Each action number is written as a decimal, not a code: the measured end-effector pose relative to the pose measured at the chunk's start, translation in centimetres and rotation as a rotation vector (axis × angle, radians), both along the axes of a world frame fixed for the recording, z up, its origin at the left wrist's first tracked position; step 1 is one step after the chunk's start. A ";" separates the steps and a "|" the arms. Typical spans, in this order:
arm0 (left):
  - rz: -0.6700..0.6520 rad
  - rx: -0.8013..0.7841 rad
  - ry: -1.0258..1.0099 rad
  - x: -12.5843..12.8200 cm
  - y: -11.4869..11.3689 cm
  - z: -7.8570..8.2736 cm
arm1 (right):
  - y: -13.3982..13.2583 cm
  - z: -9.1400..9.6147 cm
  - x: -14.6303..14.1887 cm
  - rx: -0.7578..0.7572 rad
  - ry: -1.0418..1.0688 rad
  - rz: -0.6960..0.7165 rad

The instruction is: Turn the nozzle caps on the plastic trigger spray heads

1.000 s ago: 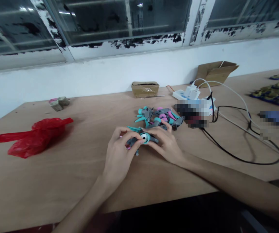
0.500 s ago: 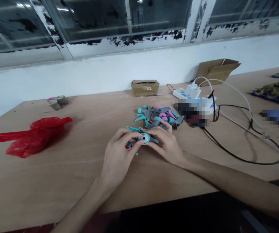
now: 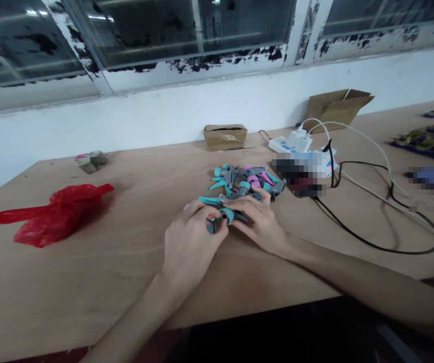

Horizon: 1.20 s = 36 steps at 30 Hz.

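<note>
A trigger spray head (image 3: 226,216) with a teal collar and grey body is held low over the table, its round opening facing me. My right hand (image 3: 256,219) grips it from the right, fingers over the top and thumb beneath. From the left, my left hand (image 3: 196,229) reaches its curled fingers and thumb to the collar in a pinch. Whatever is between those fingertips is hidden. A grey part shows just under the left fingers. Several more spray heads (image 3: 244,187) in teal, grey and pink lie heaped right behind my hands.
A red plastic bag (image 3: 60,214) lies at the left. Behind are small blocks (image 3: 91,162), a small cardboard box (image 3: 225,137) and an open carton (image 3: 333,111). A power strip (image 3: 288,146), a dark blurred item (image 3: 296,176) and a black cable (image 3: 383,250) occupy the right.
My left hand has shifted slightly right and curled its fingers more. The pale disc seen inside the collar earlier now shows as a darker opening. My right hand keeps its hold.
</note>
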<state>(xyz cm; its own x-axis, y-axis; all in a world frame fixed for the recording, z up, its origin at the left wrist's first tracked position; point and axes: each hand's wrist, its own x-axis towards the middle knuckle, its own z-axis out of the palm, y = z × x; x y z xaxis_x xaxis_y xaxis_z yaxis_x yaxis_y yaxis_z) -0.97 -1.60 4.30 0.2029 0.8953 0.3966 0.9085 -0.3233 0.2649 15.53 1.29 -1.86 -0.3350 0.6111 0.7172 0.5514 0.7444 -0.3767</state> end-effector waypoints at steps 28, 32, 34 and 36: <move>-0.536 -0.023 0.366 -2.6 1.1 2.5 | -0.9 0.7 -0.4 -0.004 -0.039 0.063; -0.464 0.046 0.334 -2.5 1.2 2.1 | -1.0 0.6 -0.4 -0.003 -0.009 0.048; -0.464 0.049 0.350 -2.5 1.2 2.1 | -1.0 0.5 -0.4 -0.003 0.001 0.056; -0.486 0.032 0.389 -2.5 1.1 2.1 | -1.0 0.4 -0.5 -0.011 -0.014 0.070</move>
<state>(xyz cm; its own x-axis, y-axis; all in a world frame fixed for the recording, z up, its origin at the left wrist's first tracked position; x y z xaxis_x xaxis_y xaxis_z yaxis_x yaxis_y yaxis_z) -3.49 -0.45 6.41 0.7192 0.6533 0.2368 0.6836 -0.7263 -0.0724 15.08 0.27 -1.48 -0.3869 0.5939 0.7054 0.5037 0.7769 -0.3779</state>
